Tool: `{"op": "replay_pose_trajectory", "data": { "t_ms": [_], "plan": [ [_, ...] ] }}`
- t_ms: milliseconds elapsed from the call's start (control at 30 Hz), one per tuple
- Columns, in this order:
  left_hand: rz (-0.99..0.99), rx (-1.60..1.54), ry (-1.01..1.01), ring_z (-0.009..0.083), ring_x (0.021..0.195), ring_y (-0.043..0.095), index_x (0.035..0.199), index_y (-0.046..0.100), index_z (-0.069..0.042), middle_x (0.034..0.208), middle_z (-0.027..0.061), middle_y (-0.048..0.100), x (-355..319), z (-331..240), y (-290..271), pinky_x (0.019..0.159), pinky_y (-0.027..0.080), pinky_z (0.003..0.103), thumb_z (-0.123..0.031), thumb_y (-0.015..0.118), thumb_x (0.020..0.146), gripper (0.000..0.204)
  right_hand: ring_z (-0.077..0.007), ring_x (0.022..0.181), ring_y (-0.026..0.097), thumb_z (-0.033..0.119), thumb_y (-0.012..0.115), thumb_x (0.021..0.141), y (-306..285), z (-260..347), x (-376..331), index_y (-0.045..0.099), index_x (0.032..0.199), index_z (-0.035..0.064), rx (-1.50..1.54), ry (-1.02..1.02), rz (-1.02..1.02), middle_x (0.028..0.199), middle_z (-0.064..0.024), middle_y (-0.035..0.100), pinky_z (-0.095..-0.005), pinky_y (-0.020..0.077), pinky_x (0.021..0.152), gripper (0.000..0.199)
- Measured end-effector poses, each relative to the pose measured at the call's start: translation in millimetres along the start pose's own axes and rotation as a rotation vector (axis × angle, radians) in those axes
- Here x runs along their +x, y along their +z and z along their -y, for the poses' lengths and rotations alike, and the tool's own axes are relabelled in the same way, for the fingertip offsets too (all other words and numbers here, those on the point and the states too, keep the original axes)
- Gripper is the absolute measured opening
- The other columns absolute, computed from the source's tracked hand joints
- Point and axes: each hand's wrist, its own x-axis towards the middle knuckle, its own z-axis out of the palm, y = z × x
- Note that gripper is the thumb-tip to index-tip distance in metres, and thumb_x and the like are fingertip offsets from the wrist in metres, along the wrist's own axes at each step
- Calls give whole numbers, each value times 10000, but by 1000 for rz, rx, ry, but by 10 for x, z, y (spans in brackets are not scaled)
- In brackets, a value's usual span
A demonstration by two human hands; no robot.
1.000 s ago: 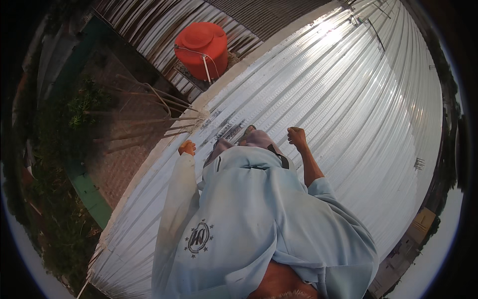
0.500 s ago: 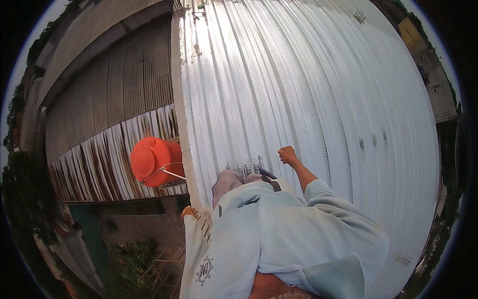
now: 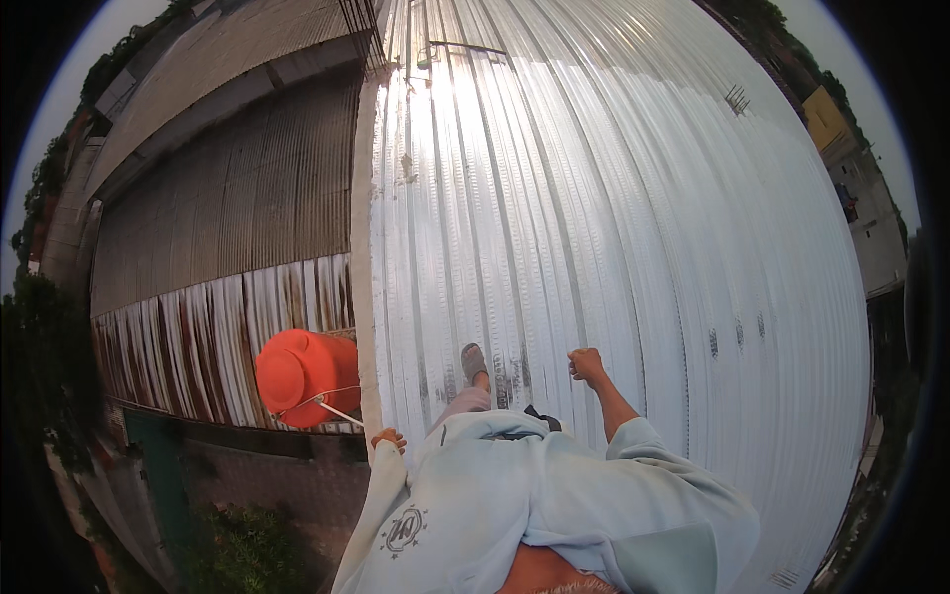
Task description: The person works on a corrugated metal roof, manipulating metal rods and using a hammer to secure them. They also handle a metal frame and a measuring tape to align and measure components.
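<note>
My right hand [image 3: 586,364] is closed in a loose fist over the silver corrugated metal roof [image 3: 554,218], with nothing visible in it. On the other side, my left hand [image 3: 390,440] hangs by the roof's left edge, its fingers loosely bent and apart, holding nothing that I can see. Beyond that edge is an orange water tank [image 3: 302,379]; a white pipe [image 3: 341,413] runs from it and ends close to my left hand. One foot in a grey-brown sandal [image 3: 475,364] is on the ridged sheet ahead of my body.
A pale concrete ledge [image 3: 365,247] borders the roof on the left. Past it lie a lower brown corrugated roof [image 3: 237,188], rust-streaked sheets [image 3: 213,332] and a drop toward green plants [image 3: 247,544]. Thin rods [image 3: 358,30] stand up at the far left corner.
The tank and roof marks have shifted lower in view as I move forward. A sandalled foot has come into sight. My left hand shows more fully, and my right hand appears lower.
</note>
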Motion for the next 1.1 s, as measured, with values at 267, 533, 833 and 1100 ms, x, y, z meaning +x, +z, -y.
{"op": "replay_pose_trajectory", "data": {
  "t_ms": [267, 533, 833, 1100],
  "plan": [
    [239, 552, 362, 295, 929, 717, 1218, 647, -74, 1032, 152, 724, 58, -1556, 2097, 742, 569, 418, -215, 640, 920, 330, -127, 539, 568, 144, 620, 910, -920, 1103, 885, 686, 979, -19, 329, 76, -292, 682, -56, 589, -285, 461, 437, 189],
    [256, 351, 395, 312, 905, 715, 1295, 598, -88, 1081, 158, 716, 133, -3892, 3961, 731, 556, 467, -230, 611, 949, 374, -214, 520, 587, 87, 652, 873, -1049, 996, 2023, 593, 726, 27, 220, 490, -91, 629, -94, 579, -421, 453, 439, 169],
    [202, 95, 292, 211, 697, 692, 1065, 723, -39, 868, 124, 735, 14, -5119, 5609, 573, 537, 340, -180, 669, 855, 259, -175, 499, 570, 101, 652, 853, -2822, 2846, 5064, 624, 763, 9, -350, -15, -8, 642, -63, 591, -328, 455, 411, 131],
    [8, 298, 377, 235, 884, 711, 1007, 764, -25, 944, 139, 753, 168, -6372, 6829, 862, 546, 347, -197, 699, 782, 291, -119, 537, 548, 155, 596, 929, -3362, 6764, 7107, 679, 983, -8, 41, -119, -222, 699, -41, 584, -271, 460, 445, 190]
  ]
}}
